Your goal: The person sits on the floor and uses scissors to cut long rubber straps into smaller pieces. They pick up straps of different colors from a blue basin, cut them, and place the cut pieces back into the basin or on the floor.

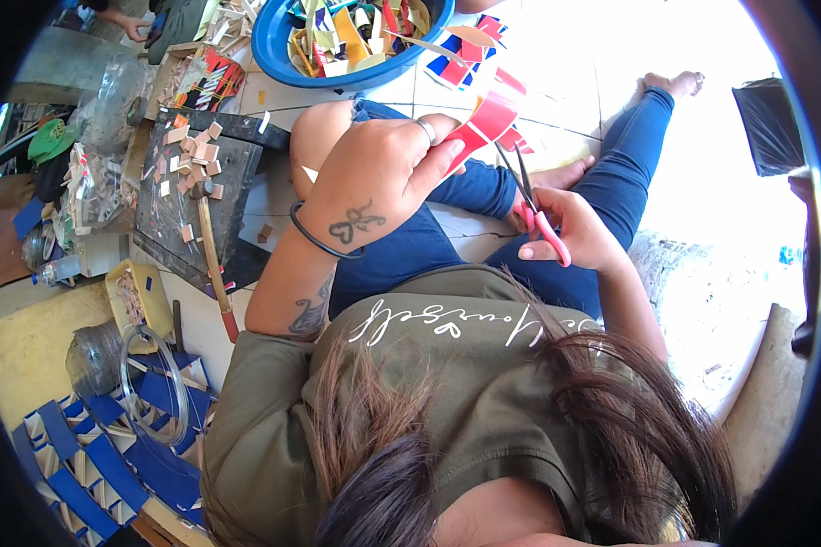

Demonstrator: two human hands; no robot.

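Note:
My left hand point(388, 159) is raised over my lap, with its fingers closed on a curling red strip point(491, 117) that looks like printed card or vinyl with pale marks. Scissors point(545, 232) with pink handles are in my right hand point(570, 226), fingers through the loops. Their dark blades point up towards the strip and stand slightly apart. Blade tips and strip lie close together, but I cannot tell whether they touch. Red and blue printed pieces point(438, 71) lie on the tiles beyond my left hand.
A blue basin point(265, 56) full of colourful offcuts stands at the far side. On the left, a hammer point(212, 246) and small wooden squares point(194, 155) rest on a dark board point(233, 205). Blue strips point(114, 469), a clear coil point(132, 410) and a yellow container point(160, 296) lie lower left.

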